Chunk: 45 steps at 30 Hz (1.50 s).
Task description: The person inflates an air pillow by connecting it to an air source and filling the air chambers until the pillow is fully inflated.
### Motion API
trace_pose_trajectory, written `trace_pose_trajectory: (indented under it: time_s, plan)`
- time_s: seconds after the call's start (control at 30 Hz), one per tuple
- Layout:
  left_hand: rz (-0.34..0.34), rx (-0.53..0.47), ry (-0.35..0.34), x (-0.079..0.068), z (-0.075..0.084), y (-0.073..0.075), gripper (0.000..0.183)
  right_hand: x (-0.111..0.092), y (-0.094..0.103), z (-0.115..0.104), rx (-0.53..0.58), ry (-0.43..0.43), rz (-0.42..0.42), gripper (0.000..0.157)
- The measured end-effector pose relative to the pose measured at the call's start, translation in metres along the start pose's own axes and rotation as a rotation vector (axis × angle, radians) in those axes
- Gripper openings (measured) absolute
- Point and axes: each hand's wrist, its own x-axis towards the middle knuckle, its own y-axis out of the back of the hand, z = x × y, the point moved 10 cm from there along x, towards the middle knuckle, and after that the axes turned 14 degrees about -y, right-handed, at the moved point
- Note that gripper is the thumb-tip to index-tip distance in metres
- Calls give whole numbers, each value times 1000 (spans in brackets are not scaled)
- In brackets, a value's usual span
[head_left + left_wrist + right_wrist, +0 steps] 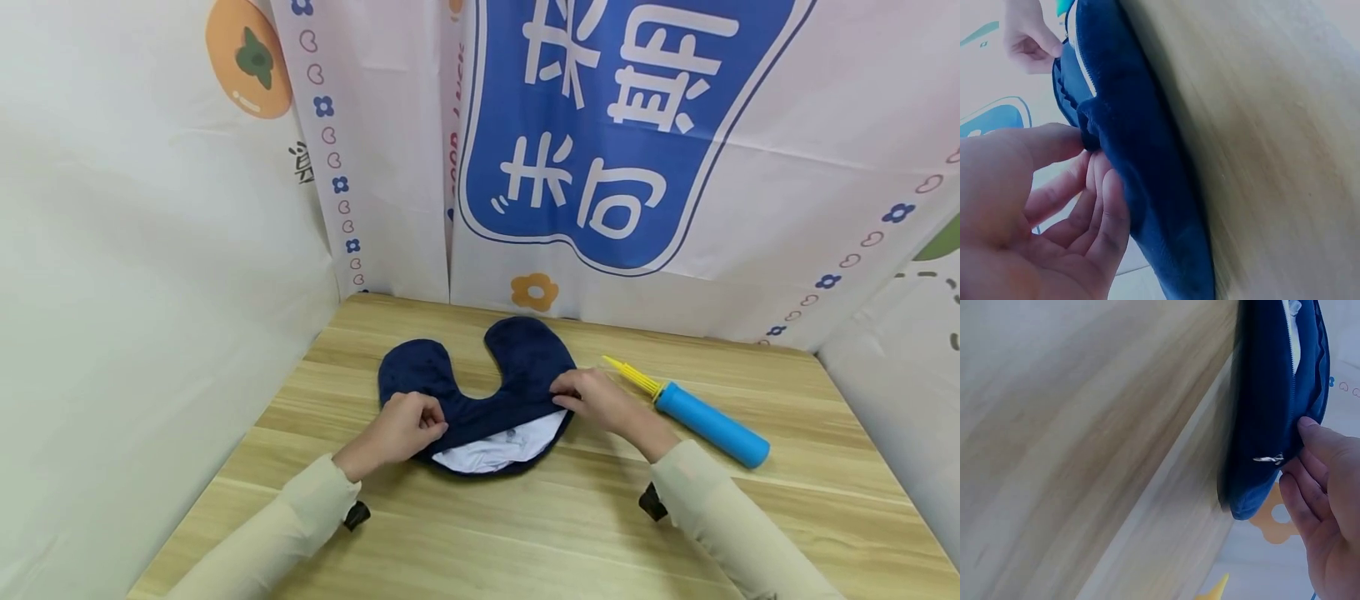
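A dark navy U-shaped neck pillow [528, 354] lies on the table with its two arms pointing away. Along its near side the zipped opening gapes, and a whitish inner piece [498, 446] shows through it. My left hand [408, 425] pinches the cover's upper edge at the left end of the gap. At the right end, my right hand [596, 400] pinches the same edge between thumb and fingers. The right wrist view shows the zipper teeth [1292, 394] parted towards the middle, with a silver zipper pull [1268, 459] near the right-hand fingertips.
To the right of the pillow lies a blue hand pump [712, 423] with a yellow nozzle [630, 375]. The wooden table [480, 542] meets a printed white sheet [397, 167] at the back, and white sheets also stand on both sides.
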Motion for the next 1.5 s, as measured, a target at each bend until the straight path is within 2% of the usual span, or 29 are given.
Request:
trace_pose_trajectory:
  time_s: [0.27, 0.4, 0.5, 0.7, 0.87, 1.0, 1.13, 1.27, 1.4, 1.5]
  plan:
    - [17, 64, 103, 5, -14, 1, 16, 15, -13, 12, 34, -121, -41, 13]
    - [5, 92, 111, 8, -13, 0, 18, 20, -20, 17, 48, -157, -51, 9]
    - [-13, 151, 43, 13, -2, -2, 18, 22, -25, 19, 62, -176, -53, 6]
    - [-42, 266, -119, 28, 38, -12, 19, 23, -26, 23, 73, -181, -38, 4]
    - [-100, 253, -229, 44, 61, -33, 9, 24, -28, 23, 69, -194, -47, 4]
    - [-158, 168, -255, 54, 64, -52, 17, 24, -29, 20, 54, -199, -59, 4]
    - [-188, 84, -230, 60, 56, -65, 21, 21, -27, 11, 32, -182, -71, 5]
    - [-204, 70, -225, 61, 50, -72, 19, 16, -18, -7, -17, -117, -47, 13]
    - [-214, 54, -241, 61, 47, -73, 20, 7, -7, -37, -61, -9, -32, 21]
    - [-215, 42, -254, 61, 46, -73, 22, 0, -11, -59, -83, 76, -68, 22]
